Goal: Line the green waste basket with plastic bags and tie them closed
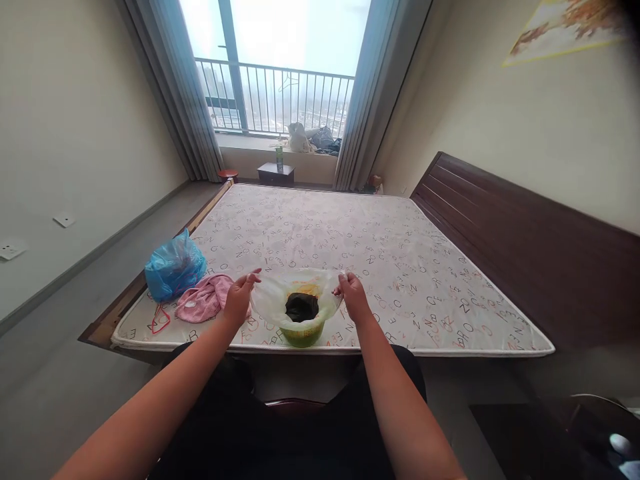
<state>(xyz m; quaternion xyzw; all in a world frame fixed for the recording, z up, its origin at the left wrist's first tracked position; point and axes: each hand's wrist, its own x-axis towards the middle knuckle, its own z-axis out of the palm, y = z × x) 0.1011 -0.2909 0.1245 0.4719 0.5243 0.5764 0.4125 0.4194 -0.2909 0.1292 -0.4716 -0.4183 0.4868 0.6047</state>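
A whitish translucent plastic bag (320, 310) lines a small green basket (303, 337) on the near edge of the mattress. Its mouth is spread wide, and something dark (301, 307) shows inside, too shaded to name. My left hand (243, 293) pinches the bag's rim on the left side. On the opposite side, my right hand (351, 293) has closed its fingers on the rim. The plastic is stretched between both hands above the basket. Just left of my left hand lies a crumpled pink cloth (207, 298).
A blue plastic bag (175, 267) sits on the mattress's left edge, beside a red cord loop (160, 320). The letter-printed mattress (320, 227) extends toward a small dark table (276, 175) with a green bottle (279, 158). A dark wooden headboard (510, 233) stands along the right.
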